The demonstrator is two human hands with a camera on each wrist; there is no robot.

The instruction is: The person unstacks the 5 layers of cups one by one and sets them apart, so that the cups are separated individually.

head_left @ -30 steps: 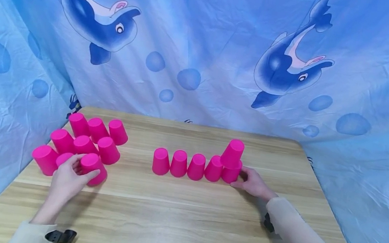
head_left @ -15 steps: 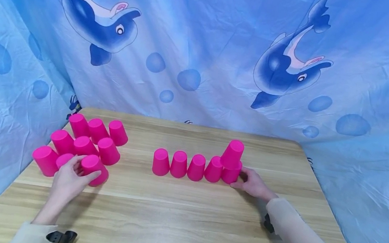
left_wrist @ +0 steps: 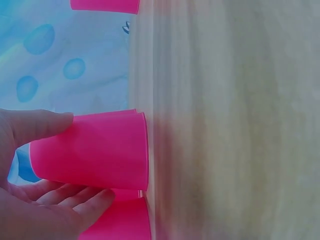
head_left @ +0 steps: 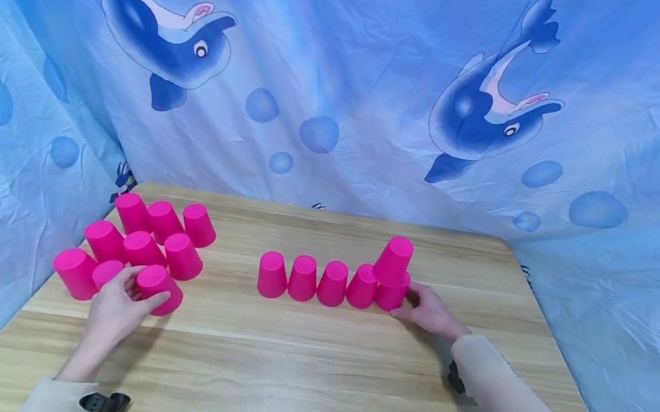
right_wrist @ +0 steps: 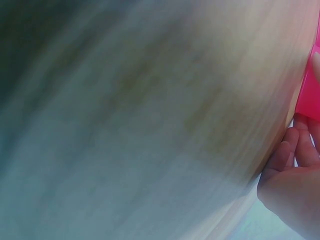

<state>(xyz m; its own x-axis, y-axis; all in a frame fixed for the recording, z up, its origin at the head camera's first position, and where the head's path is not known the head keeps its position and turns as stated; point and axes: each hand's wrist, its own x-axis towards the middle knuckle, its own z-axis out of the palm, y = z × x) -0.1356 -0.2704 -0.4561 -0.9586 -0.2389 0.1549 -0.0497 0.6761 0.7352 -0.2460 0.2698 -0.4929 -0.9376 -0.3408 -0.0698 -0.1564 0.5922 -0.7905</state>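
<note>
In the head view my left hand (head_left: 116,309) holds an upside-down pink cup (head_left: 158,284) at the near right corner of a cluster of similar cups. The left wrist view shows the thumb on one side of this cup (left_wrist: 95,150) and the fingers on the other. My right hand (head_left: 430,310) grips the right-end cup (head_left: 391,294) of a row, thumb in front. Another pink cup (head_left: 394,258) stands on top, over the two right-end cups. Only an edge of the gripped cup (right_wrist: 309,95) appears in the right wrist view, beside the fingers.
The cluster's other pink cups (head_left: 142,246) stand upside down in rows at the table's left. Several more cups (head_left: 302,278) line up mid-table, left of my right hand. Blue dolphin-print cloth (head_left: 353,64) hangs behind and beside the wooden table (head_left: 284,379).
</note>
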